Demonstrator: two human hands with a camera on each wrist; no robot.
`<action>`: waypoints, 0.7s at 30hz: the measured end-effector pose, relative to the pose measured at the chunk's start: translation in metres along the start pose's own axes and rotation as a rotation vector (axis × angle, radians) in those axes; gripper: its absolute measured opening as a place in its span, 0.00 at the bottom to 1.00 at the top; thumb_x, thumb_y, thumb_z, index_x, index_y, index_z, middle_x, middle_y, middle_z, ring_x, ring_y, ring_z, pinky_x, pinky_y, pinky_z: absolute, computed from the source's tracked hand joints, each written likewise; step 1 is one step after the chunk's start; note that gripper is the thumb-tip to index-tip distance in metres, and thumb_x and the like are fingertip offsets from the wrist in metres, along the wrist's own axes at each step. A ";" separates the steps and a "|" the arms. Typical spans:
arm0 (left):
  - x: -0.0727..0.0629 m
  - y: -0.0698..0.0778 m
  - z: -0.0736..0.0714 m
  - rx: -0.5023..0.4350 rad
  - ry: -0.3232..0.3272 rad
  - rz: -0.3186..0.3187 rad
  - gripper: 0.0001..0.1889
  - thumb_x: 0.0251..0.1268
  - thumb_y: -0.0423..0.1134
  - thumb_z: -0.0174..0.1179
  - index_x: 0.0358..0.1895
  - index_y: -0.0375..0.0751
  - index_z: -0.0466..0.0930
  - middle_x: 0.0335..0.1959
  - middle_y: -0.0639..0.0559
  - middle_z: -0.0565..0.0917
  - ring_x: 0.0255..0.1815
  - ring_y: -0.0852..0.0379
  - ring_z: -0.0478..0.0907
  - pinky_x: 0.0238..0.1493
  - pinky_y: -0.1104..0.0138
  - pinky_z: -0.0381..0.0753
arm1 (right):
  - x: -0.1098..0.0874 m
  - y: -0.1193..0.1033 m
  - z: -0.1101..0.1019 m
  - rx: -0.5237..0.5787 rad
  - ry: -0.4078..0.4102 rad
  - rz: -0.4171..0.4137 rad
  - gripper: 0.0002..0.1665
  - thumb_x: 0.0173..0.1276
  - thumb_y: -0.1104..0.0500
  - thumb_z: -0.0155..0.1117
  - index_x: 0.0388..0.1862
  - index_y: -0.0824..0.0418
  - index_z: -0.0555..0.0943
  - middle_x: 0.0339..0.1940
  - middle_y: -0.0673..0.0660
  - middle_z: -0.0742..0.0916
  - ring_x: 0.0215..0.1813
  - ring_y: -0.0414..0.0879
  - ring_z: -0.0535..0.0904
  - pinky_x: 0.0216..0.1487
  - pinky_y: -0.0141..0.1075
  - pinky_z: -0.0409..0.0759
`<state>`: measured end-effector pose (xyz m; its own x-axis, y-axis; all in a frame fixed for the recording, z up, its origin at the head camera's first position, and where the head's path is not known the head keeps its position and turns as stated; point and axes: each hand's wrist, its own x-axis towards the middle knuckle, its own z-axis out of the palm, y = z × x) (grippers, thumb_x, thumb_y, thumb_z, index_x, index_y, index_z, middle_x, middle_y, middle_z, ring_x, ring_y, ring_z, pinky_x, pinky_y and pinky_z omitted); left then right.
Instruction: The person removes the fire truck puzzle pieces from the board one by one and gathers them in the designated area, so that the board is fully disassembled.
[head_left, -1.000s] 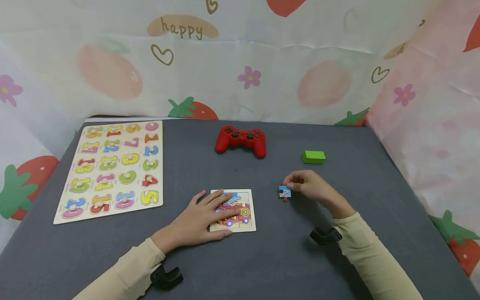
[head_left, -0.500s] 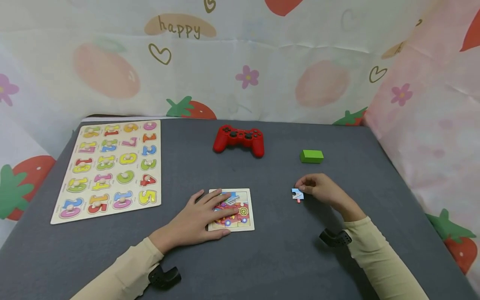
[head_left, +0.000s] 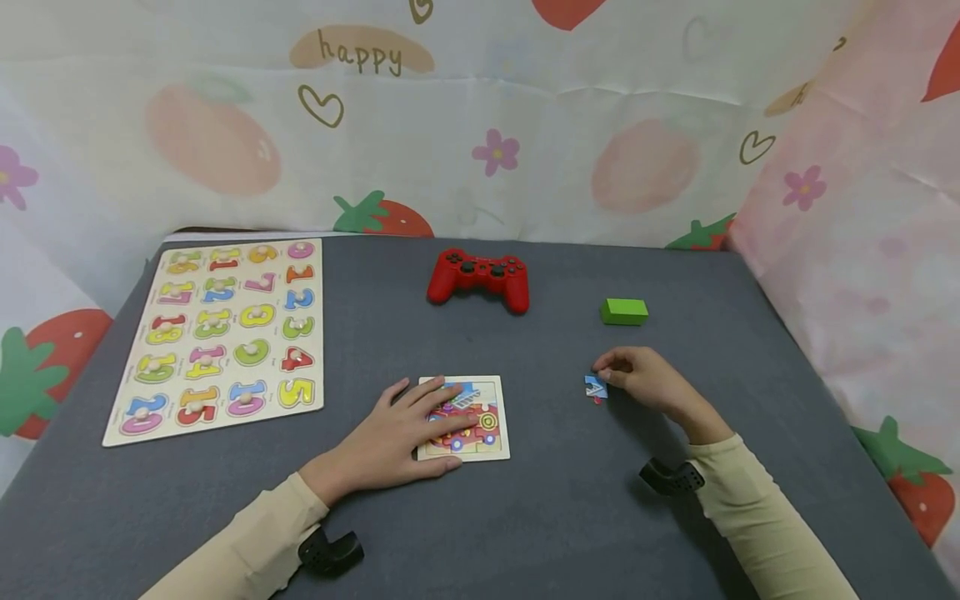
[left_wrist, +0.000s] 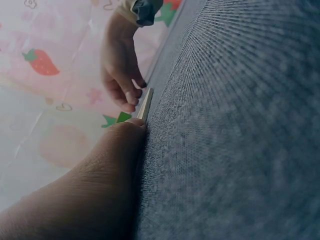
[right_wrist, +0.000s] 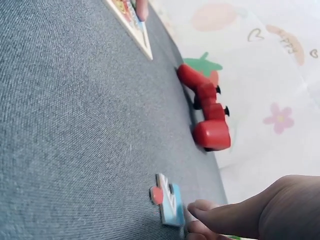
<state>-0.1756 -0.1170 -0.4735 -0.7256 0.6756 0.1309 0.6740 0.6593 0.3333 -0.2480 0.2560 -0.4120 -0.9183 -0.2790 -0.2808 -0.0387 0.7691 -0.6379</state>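
Note:
My left hand (head_left: 397,433) lies flat, fingers spread, over a small wooden jigsaw puzzle (head_left: 491,446) with a red vehicle picture; part of the picture is hidden. In the left wrist view, the left thumb (left_wrist: 117,145) touches the board's edge. To the right, a loose blue jigsaw piece (head_left: 596,387) with a red knob and white stripes lies on the dark cloth. My right hand (head_left: 641,379) hovers right behind it, fingers loosely bent. The right wrist view shows the jigsaw piece (right_wrist: 171,202) flat, a thin gap between it and the right thumb (right_wrist: 215,212).
A wooden number puzzle board (head_left: 318,350) takes up the left of the table. Towards the back lie a red game controller (head_left: 480,279) and, farther right, a green block (head_left: 624,312). A printed curtain (head_left: 540,108) hangs behind the table.
The right hand has moved right with the blue jigsaw piece, then stopped. The piece, tilted half a second ago, now lies flat, let go. The left hand stays on the puzzle.

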 end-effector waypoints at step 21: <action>0.001 -0.002 0.003 -0.020 0.067 -0.021 0.42 0.60 0.70 0.51 0.74 0.53 0.58 0.75 0.56 0.59 0.77 0.56 0.49 0.71 0.45 0.47 | -0.010 -0.086 0.090 -0.195 -0.003 -0.396 0.15 0.64 0.61 0.67 0.49 0.61 0.78 0.44 0.54 0.79 0.40 0.43 0.75 0.41 0.36 0.76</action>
<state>-0.1771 -0.1165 -0.4772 -0.7474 0.6378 0.1862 0.6565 0.6657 0.3547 -0.1998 0.1411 -0.4192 -0.8165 -0.5757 -0.0445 -0.4614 0.6967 -0.5493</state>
